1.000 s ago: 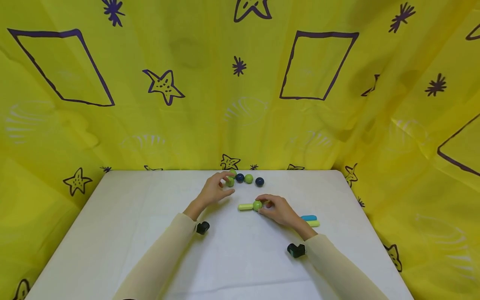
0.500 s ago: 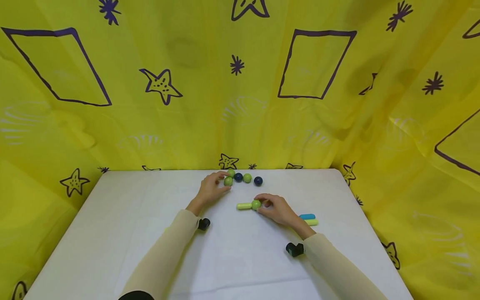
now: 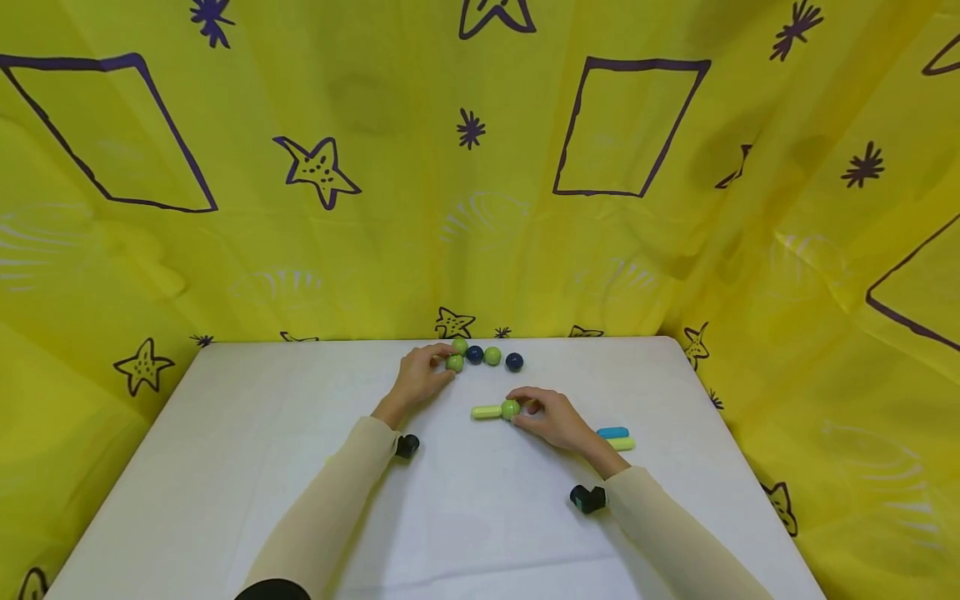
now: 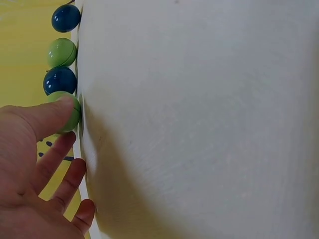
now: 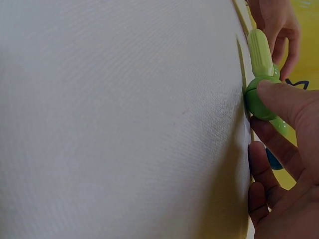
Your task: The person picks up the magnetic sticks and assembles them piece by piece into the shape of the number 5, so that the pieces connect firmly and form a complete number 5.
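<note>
My left hand point(image 3: 418, 377) is at the back of the table with its thumb and forefinger around a shiny green ball point(image 3: 454, 364). In the left wrist view the thumb presses on that ball's near side, and the other fingers are spread below it. Further forward, my right hand point(image 3: 553, 418) pinches another green ball point(image 3: 511, 409) between thumb and fingers. A pale yellow-green ribbed rod point(image 3: 486, 412) sticks out leftward from this ball, end against it. In the right wrist view the rod point(image 5: 260, 52) points away from the thumb.
Beside the left hand lie another green ball point(image 3: 460, 345), a dark blue ball point(image 3: 475, 355), a green ball point(image 3: 492, 356) and a second dark blue ball point(image 3: 513, 362). A blue rod point(image 3: 613, 432) and a yellow-green rod point(image 3: 621, 444) lie behind the right wrist. A yellow curtain point(image 3: 390, 208) hangs beyond the table.
My left thumb and fingers have closed in from a wide spread onto the green ball. The right hand keeps its pinch on the ball with the rod, nearly still.
</note>
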The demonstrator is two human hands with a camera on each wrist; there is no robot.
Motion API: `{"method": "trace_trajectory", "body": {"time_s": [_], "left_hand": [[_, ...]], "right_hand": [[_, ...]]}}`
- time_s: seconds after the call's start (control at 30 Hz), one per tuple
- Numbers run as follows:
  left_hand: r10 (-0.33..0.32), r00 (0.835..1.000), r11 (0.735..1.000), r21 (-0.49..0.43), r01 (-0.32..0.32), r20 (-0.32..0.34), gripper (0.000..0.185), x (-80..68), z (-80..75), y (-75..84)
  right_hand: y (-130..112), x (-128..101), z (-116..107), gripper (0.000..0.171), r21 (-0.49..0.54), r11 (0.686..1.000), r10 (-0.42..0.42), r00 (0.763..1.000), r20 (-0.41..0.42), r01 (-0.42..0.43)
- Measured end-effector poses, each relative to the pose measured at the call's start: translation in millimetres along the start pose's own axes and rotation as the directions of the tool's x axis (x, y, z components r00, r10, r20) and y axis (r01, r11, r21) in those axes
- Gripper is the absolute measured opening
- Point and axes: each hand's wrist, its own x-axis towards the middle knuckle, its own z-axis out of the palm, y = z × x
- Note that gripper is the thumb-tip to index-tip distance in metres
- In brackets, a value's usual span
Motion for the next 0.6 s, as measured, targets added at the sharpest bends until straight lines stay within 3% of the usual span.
{"method": "trace_trajectory", "body": {"time_s": [0.3,0.6], "left_hand": [[0.014,1.0,1.0,-0.001,-0.014,-0.016,0.031,2.6,2.1,-0.1],[-0.022,1.0,1.0,-0.011,0.022,-0.012,0.03,2.2,2.5,0.8]], "right_hand": [[-2.4,-0.6,-1.0,0.031,-0.002,1.0,0.009,1.0,-0.008,-0.009],[-0.2,0.2,1.0,0.032,-0.001,1.0,0.012,1.0,-0.014,-0.012]]}}
